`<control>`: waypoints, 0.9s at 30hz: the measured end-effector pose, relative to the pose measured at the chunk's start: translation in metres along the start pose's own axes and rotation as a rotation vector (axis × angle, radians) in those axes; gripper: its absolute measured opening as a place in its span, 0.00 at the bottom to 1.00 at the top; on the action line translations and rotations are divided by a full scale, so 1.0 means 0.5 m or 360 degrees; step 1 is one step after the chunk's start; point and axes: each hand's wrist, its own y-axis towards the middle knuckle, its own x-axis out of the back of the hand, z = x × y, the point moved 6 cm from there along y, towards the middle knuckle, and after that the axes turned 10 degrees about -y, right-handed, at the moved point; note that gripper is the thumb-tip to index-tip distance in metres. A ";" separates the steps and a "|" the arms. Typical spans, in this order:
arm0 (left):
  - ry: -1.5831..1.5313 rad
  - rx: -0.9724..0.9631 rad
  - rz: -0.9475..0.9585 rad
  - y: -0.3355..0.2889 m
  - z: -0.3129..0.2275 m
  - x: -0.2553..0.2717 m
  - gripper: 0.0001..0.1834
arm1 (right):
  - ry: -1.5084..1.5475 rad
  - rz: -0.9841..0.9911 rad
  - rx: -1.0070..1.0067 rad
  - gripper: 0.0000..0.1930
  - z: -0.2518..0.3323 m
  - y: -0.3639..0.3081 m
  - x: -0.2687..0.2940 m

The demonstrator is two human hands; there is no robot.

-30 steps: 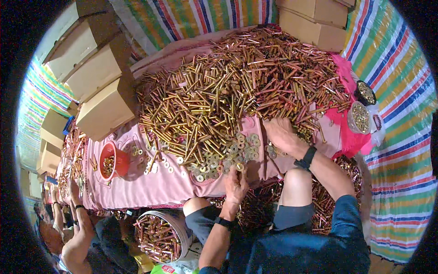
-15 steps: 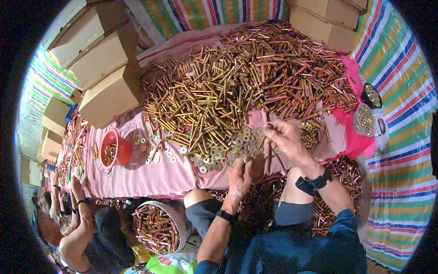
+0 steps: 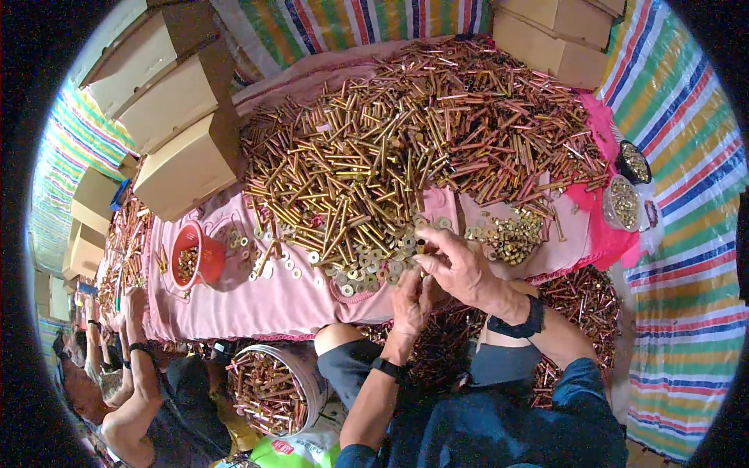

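Note:
My right hand is over the near edge of the washers, thumb and fingers pinched around a small dark piece too hidden to name. Just below and to its left, my left hand has its fingertips drawn together; what they hold is hidden. The fingertips of both hands are close together. Flat metal washers lie spread beside my left fingers. Behind them rises a big heap of brassy bolts. Small nuts form a pile right of my right hand, on the pink cloth.
A red bucket with small metal parts stands at left, near cardboard boxes. A white bucket of bolts is below the table edge. Clear tubs sit far right. Another person's arms work at the left.
My right hand has moved left and slightly down, from beside the nut pile to just above my left fingertips. My left hand has stayed nearly in place.

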 end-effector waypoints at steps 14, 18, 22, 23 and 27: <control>-0.0008 0.0179 0.0016 -0.002 -0.003 0.002 0.07 | 0.1185 -0.0057 -0.0792 0.09 -0.089 -0.049 -0.038; -0.0089 0.0249 0.0024 -0.002 -0.004 -0.001 0.07 | 0.1016 0.0228 -0.1024 0.09 -0.105 -0.127 -0.064; -0.0094 0.0363 0.0038 -0.008 0.010 -0.001 0.09 | 0.0841 0.0421 -0.1017 0.16 -0.097 -0.156 -0.086; -0.0119 0.0259 -0.0006 -0.003 0.005 0.001 0.10 | 0.0792 0.0412 -0.0928 0.21 -0.091 -0.153 -0.088; -0.0066 0.0195 -0.0001 0.001 -0.011 0.000 0.10 | 0.0856 -0.0008 -0.0943 0.29 -0.091 -0.097 -0.038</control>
